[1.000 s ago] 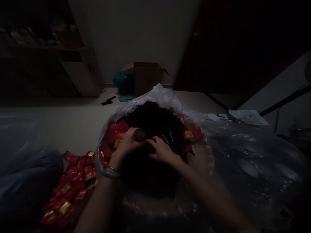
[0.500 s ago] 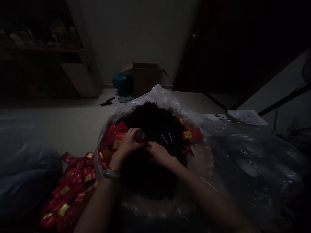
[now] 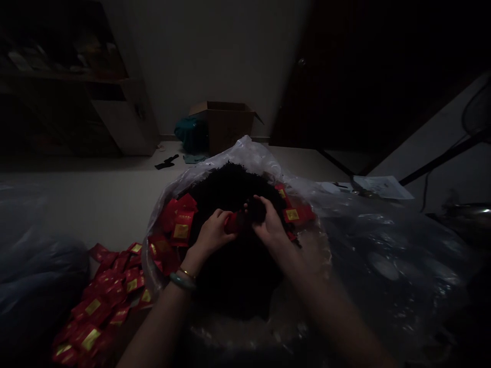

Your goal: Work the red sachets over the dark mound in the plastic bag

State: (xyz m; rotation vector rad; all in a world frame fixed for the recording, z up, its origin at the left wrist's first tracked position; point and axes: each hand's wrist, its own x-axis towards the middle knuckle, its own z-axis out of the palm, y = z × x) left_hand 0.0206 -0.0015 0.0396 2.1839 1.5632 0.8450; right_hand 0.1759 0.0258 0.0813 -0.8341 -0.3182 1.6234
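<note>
My left hand [image 3: 213, 232] grips a small red packet [image 3: 232, 223] whose mouth faces right. A bangle and a gold-coloured bracelet circle that wrist. Just to the right, my right hand [image 3: 273, 225] is turned palm up, its fingers curled around a clump of dark dried leaves [image 3: 256, 209], apparently tea. Both hands are over a big dark heap of the leaves [image 3: 228, 179] inside a clear plastic bag [image 3: 245, 145]. Red packets with gold labels [image 3: 181, 225] rest at the heap's left edge, and other red packets [image 3: 299, 213] lie at its right.
Many red packets [image 3: 102, 299] are piled at lower left, outside the bag. Behind stand an open cardboard box [image 3: 230, 128] and a teal bag [image 3: 192, 134] by the wall. Clear plastic sheeting [image 3: 383, 255] spreads to the right. The room is dim.
My right hand has come up from the heap, turned over, and now carries a clump of leaves. My left hand has moved slightly right and lower, tipping the packet's mouth toward it.
</note>
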